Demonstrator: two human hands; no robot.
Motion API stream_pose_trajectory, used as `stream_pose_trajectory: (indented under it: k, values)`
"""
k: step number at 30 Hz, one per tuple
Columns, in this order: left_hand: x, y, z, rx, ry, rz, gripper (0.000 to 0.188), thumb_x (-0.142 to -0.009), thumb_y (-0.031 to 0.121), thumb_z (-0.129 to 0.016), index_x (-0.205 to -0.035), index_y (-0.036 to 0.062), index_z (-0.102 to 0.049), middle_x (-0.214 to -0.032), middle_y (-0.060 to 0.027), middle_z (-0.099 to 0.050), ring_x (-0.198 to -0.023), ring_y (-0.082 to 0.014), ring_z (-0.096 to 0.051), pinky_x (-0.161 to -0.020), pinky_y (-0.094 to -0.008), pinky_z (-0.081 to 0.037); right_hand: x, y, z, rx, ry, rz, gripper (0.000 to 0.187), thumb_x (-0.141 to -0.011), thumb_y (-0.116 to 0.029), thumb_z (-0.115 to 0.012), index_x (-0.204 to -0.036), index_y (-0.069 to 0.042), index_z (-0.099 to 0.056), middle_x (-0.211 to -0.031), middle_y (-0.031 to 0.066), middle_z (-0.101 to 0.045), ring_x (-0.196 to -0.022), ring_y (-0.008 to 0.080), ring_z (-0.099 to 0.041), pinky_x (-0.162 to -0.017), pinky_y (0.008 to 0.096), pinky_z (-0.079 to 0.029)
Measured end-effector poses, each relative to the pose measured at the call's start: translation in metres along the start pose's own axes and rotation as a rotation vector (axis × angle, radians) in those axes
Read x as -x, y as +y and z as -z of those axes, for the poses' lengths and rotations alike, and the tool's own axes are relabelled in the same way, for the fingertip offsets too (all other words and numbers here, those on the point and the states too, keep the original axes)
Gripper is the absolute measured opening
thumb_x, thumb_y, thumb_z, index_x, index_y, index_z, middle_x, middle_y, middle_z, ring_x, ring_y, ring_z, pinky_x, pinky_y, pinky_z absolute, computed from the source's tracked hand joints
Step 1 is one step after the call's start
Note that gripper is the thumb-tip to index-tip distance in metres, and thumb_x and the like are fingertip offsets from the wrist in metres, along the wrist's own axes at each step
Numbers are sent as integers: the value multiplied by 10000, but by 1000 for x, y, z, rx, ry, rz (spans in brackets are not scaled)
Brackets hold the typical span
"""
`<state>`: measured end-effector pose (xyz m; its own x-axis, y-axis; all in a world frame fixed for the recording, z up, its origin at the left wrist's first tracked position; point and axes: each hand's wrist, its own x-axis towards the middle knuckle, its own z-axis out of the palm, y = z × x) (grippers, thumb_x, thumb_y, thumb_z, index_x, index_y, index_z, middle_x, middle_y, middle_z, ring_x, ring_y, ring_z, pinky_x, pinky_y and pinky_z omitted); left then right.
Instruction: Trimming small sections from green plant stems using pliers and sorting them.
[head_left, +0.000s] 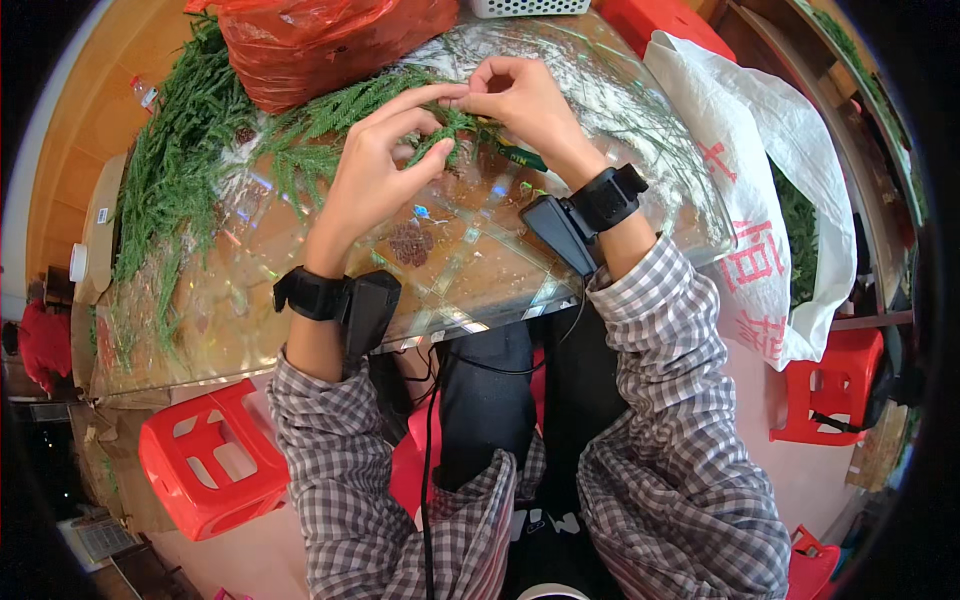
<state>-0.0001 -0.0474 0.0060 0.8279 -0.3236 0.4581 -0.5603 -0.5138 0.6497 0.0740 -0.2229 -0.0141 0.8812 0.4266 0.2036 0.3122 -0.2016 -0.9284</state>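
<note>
— What holds what on this worktable?

— A red plastic bag (320, 45), bulging and knotted shut, sits at the far edge of the glass-topped table (480, 270); its contents cannot be made out. To the right, a white sack (770, 190) hangs open with green foliage (795, 230) showing inside. Loose fern-like green sprigs (180, 160) lie heaped across the table's left side.

— And the hands?

— Both are raised over the middle of the table, wrists bent inward, fingertips meeting. The left hand (375, 170) pinches a small green sprig (450, 128) between thumb and forefinger; the right hand (520, 100) closes on the same sprig from the other side, fingers curled tight. The sprig sits just above the glass, between the two hands.

— Anything worn?

— Black wrist devices (350, 300) on both forearms, checked sleeves below. A red stool (205, 460) stands by the table's left corner.
</note>
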Motion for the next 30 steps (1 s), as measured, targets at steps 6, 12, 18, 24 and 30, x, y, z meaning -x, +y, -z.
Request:
stream_pose_trajectory:
  k: [6,12,18,24,30]
  values:
    - [0,-2,0,-57,-5,-11,137,-800,66,-614,-780,-34,-521,-1173,-50,-605,-776,-81,-562,-503,-194,-404,-1,3,-5,-30,68,58,148,-796,-128,-667,-820,18,-658,-708,16,-623,-632,60,-522,-560,224,-411]
    - [1,-9,0,-117,54,65,161,-806,97,-616,-827,-44,-541,-1130,-88,-607,-823,-178,-587,-594,-274,-461,-4,8,5,-37,23,32,197,-782,-169,-685,-875,4,-664,-735,63,-634,-672,88,-558,-607,234,-442]
    - [3,-37,11,-376,176,46,191,-809,118,-611,-845,-60,-551,-1085,-131,-593,-851,-303,-590,-708,-350,-472,5,27,12,868,75,296,407,-702,-287,-736,-986,-31,-596,-838,159,-658,-792,281,-629,-693,354,-484]
    - [4,-47,14,-477,162,105,213,-821,137,-601,-856,-68,-554,-1113,-144,-567,-876,-350,-576,-775,-381,-456,7,18,10,855,66,229,485,-649,-310,-741,-1003,-32,-562,-817,181,-657,-774,363,-622,-687,417,-487]
    - [6,-48,19,-480,197,141,227,-841,165,-589,-906,-51,-564,-1200,-159,-511,-894,-362,-573,-790,-391,-452,8,-1,11,635,242,95,465,-640,-282,-728,-977,9,-594,-801,174,-659,-753,316,-640,-701,353,-503]
